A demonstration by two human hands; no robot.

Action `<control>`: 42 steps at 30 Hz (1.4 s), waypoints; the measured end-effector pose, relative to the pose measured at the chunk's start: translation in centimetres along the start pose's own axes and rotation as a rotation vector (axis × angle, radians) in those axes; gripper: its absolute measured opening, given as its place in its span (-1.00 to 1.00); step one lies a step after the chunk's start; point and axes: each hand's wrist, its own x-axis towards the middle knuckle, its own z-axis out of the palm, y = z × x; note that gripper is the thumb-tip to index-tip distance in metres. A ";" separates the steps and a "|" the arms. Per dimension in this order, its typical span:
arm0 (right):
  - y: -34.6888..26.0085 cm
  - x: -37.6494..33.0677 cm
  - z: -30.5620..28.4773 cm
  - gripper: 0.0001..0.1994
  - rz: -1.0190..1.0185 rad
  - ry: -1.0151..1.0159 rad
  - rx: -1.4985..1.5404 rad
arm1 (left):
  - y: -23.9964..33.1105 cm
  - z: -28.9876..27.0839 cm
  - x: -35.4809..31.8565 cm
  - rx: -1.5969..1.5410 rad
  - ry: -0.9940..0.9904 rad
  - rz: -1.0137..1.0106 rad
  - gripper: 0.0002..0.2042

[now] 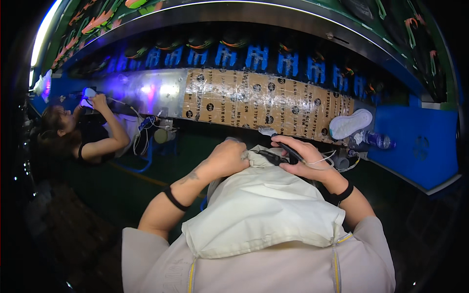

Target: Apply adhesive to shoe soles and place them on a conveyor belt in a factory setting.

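My right hand [305, 158] holds a brush by its black handle [289, 150], its fingers wrapped round it. The pale, clotted bristle head [266, 131] points up and left, by the front edge of the bench. A thin whitish cord runs from near the handle to the right. My left hand [227, 158] is closed at the top of the white apron [268, 205] over my lap. Whatever its fingers grip is mostly hidden. A dark, glossy piece [266, 156] lies between my hands on the cloth; its kind is unclear.
Brown printed cardboard [264, 102] under clear film covers the bench ahead. At its right end lie a white shoe sole [351, 124] and a plastic bottle [380, 140]. Blue holders [256, 58] line the rack behind. Far left, a co-worker's hand [99, 101] holds a white item [88, 95].
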 end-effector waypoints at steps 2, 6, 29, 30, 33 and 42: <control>2.7 0.2 0.3 -0.27 0.046 -0.028 -0.027 | -1.6 2.5 1.2 -0.004 -0.048 -0.059 -0.65; 7.0 -0.4 0.5 -0.30 0.168 -0.056 0.058 | -4.7 5.0 1.5 -0.155 -0.211 -0.146 -0.53; -0.9 6.8 -7.7 -0.55 -0.514 0.818 1.077 | -3.6 -34.4 -0.1 0.201 1.083 0.151 -0.70; -1.1 7.4 -7.4 -0.55 -0.544 0.820 1.087 | -4.5 -36.7 1.5 0.418 1.166 0.213 -0.71; -3.3 9.5 -5.4 -0.53 -0.577 0.871 1.021 | -7.3 -41.4 5.4 0.682 1.236 0.396 -0.70; -6.4 11.4 1.8 -0.53 -0.489 0.964 0.617 | -11.8 -45.2 7.3 0.149 0.820 0.048 -0.60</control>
